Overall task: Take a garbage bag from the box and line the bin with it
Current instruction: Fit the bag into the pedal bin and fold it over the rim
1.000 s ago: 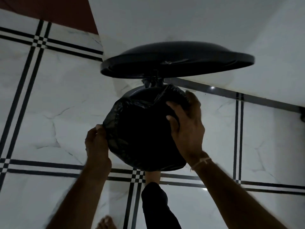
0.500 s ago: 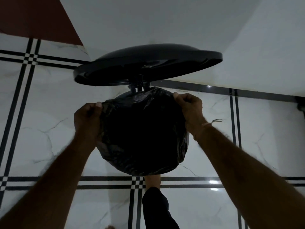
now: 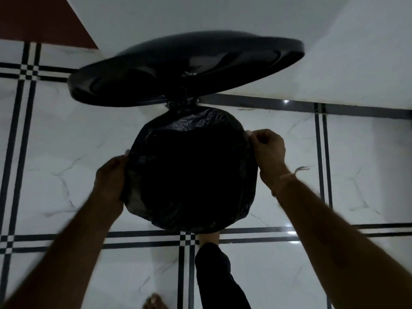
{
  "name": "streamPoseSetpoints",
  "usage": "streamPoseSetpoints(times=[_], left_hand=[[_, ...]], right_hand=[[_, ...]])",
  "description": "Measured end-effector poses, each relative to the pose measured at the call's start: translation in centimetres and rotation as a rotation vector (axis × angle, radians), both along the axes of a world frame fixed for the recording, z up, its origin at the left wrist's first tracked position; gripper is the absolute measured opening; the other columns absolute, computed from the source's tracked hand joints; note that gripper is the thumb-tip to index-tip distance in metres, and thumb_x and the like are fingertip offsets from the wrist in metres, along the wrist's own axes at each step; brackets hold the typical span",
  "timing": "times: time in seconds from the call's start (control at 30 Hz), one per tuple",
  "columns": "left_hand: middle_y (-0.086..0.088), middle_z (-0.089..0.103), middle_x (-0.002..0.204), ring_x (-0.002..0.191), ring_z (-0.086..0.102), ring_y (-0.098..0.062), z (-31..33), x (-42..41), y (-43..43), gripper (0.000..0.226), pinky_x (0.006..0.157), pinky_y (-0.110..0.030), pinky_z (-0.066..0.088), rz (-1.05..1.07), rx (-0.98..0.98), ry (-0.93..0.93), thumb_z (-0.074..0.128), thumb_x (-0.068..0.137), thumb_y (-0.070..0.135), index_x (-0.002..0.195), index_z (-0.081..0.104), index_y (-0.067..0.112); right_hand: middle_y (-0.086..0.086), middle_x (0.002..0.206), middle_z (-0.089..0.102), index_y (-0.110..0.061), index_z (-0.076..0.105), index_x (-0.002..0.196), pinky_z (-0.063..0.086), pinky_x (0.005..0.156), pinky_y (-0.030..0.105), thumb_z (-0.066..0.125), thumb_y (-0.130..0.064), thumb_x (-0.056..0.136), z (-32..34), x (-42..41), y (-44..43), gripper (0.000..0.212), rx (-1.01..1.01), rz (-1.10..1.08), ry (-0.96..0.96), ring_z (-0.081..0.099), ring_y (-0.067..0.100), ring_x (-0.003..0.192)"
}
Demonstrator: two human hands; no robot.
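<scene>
A round pedal bin stands on the tiled floor below me, its black lid (image 3: 185,68) raised and tilted back. A black garbage bag (image 3: 191,175) is spread over the bin's mouth and folded down outside the rim, hiding the bin's body. My left hand (image 3: 110,177) grips the bag's edge on the left side of the rim. My right hand (image 3: 267,150) pinches the bag's edge on the right side, a thread band around its wrist. The garbage bag box is not in view.
My foot in a dark trouser leg (image 3: 214,264) presses at the bin's front base. Toes of the other foot (image 3: 153,302) show at the bottom edge. White marble floor tiles (image 3: 66,152) with black lines surround the bin; a white wall (image 3: 334,52) rises behind it.
My right hand moved from the bin's top to the right rim and my left hand up the left side, both pulling the bag's edge down around the rim. The lid opened wider.
</scene>
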State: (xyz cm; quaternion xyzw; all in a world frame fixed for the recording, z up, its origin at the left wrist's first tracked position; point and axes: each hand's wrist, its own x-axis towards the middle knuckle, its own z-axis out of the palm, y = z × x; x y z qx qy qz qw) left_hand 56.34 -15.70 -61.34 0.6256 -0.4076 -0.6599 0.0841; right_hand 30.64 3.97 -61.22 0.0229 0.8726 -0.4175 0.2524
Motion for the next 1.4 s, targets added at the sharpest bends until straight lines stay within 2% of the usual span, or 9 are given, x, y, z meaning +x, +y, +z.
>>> streamPoseSetpoints(times=[0.17, 0.37, 0.5, 0.6, 0.73, 0.87, 1.03, 1.27, 1.4], left_hand=[[-0.002, 0.070, 0.088, 0.079, 0.067, -0.018, 0.6, 1.2, 3.3, 0.012, 0.061, -0.024, 0.058, 0.194, 0.002, 0.045, 0.063, 0.100, 0.023, 0.091, 0.069, 0.018], [0.000, 0.076, 0.084, 0.070, 0.073, -0.011, -0.6, 1.8, 3.8, 0.021, 0.054, -0.021, 0.060, 0.180, 0.053, 0.113, 0.048, 0.107, 0.023, 0.100, 0.067, 0.016], [-0.013, 0.063, 0.139, 0.110, 0.071, -0.019, -2.1, 3.0, 3.9, 0.037, 0.082, -0.025, 0.063, 0.171, 0.154, 0.221, 0.040, 0.110, 0.034, 0.126, 0.065, 0.013], [-0.014, 0.061, 0.144, 0.131, 0.061, -0.025, -1.6, 4.6, 5.6, 0.052, 0.106, -0.041, 0.052, 0.175, 0.202, 0.410, 0.049, 0.106, 0.037, 0.146, 0.051, 0.005], [-0.015, 0.060, 0.137, 0.132, 0.057, -0.029, -1.8, 6.4, 7.5, 0.071, 0.111, -0.048, 0.046, 0.133, 0.241, 0.453, 0.084, 0.078, 0.049, 0.128, 0.057, 0.006], [0.000, 0.066, 0.115, 0.103, 0.068, -0.013, -2.0, 6.9, 8.7, 0.020, 0.081, -0.027, 0.060, 0.261, 0.356, 0.451, 0.071, 0.090, 0.035, 0.104, 0.065, 0.022], [0.001, 0.071, 0.107, 0.082, 0.069, -0.005, -1.9, 6.8, 9.9, 0.019, 0.045, -0.015, 0.045, 0.294, 0.475, 0.397, 0.051, 0.100, 0.023, 0.109, 0.067, 0.020], [-0.011, 0.073, 0.102, 0.094, 0.074, -0.016, -2.0, 5.2, 8.3, 0.019, 0.072, -0.021, 0.062, 0.434, 0.362, 0.245, 0.054, 0.098, -0.006, 0.100, 0.064, 0.010], [-0.017, 0.073, 0.125, 0.117, 0.071, -0.022, -0.2, 4.5, 8.4, 0.029, 0.097, -0.030, 0.058, 0.408, 0.291, 0.257, 0.054, 0.102, 0.006, 0.127, 0.066, -0.002]], right_hand=[[-0.003, 0.107, 0.067, -0.025, 0.059, 0.106, 0.058, 0.084, 0.035, 0.072, -0.070, 0.074, 2.6, 5.4, 2.5, 0.057, -0.027, -0.065, 0.003, 0.068, 0.017, 0.098], [0.002, 0.067, 0.065, -0.013, 0.064, 0.071, 0.055, 0.060, 0.037, 0.079, -0.036, 0.083, 2.1, 5.1, 4.8, 0.030, -0.067, -0.158, -0.082, 0.061, 0.021, 0.063], [0.002, 0.060, 0.052, -0.008, 0.061, 0.075, 0.035, 0.035, 0.017, 0.066, -0.022, 0.097, 2.0, 3.4, 6.3, 0.027, -0.227, -0.302, -0.394, 0.047, 0.006, 0.040], [0.009, 0.075, 0.066, -0.006, 0.060, 0.084, 0.060, 0.058, 0.021, 0.064, -0.013, 0.098, 1.0, 3.6, 7.0, 0.016, -0.316, -0.427, -0.522, 0.067, 0.013, 0.063], [0.009, 0.083, 0.073, -0.008, 0.064, 0.089, 0.060, 0.085, 0.034, 0.057, -0.004, 0.100, 0.4, 4.8, 7.2, 0.014, -0.421, -0.409, -0.583, 0.070, 0.022, 0.085], [0.006, 0.106, 0.076, -0.010, 0.072, 0.109, 0.053, 0.099, 0.043, 0.046, -0.026, 0.107, 0.5, 6.4, 7.4, 0.030, -0.459, -0.332, -0.701, 0.070, 0.020, 0.100], [0.014, 0.126, 0.070, -0.003, 0.063, 0.130, 0.058, 0.096, 0.040, 0.042, -0.024, 0.108, 0.6, 6.7, 6.9, 0.038, -0.503, -0.414, -0.741, 0.066, 0.026, 0.114], [0.013, 0.103, 0.071, 0.003, 0.069, 0.114, 0.057, 0.082, 0.026, 0.071, -0.023, 0.084, 0.1, 6.7, 5.5, 0.040, -0.568, -0.542, -0.616, 0.068, 0.022, 0.092], [0.016, 0.128, 0.070, 0.001, 0.064, 0.131, 0.052, 0.105, 0.038, 0.057, -0.035, 0.100, -0.1, 7.5, 5.3, 0.048, -0.654, -0.485, -0.613, 0.068, 0.027, 0.119]])
